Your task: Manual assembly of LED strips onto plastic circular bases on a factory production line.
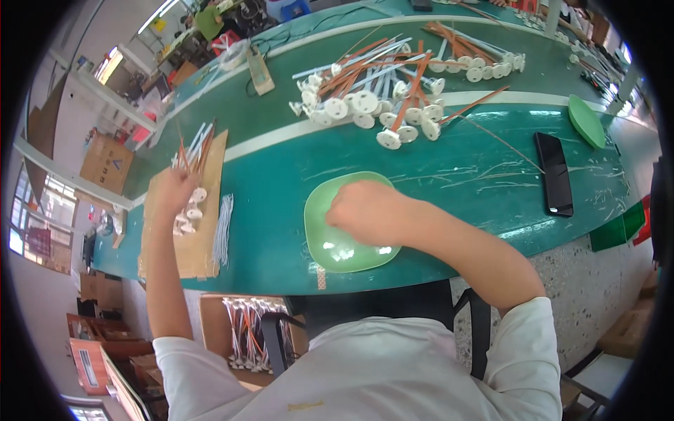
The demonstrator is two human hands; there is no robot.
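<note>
Right hand (361,210), curled shut inside the green plastic dish (317,242), hides its contents, while the left hand (172,191) pinches a light bundle of thin, bendable disc-footed sticks (195,151) over the cardboard sheet (203,245); grip the stems together.

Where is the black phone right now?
In the head view the phone lies flat on the green table, to the person's right, between the small green dish at the far right and the pile of white-capped rods.
</note>
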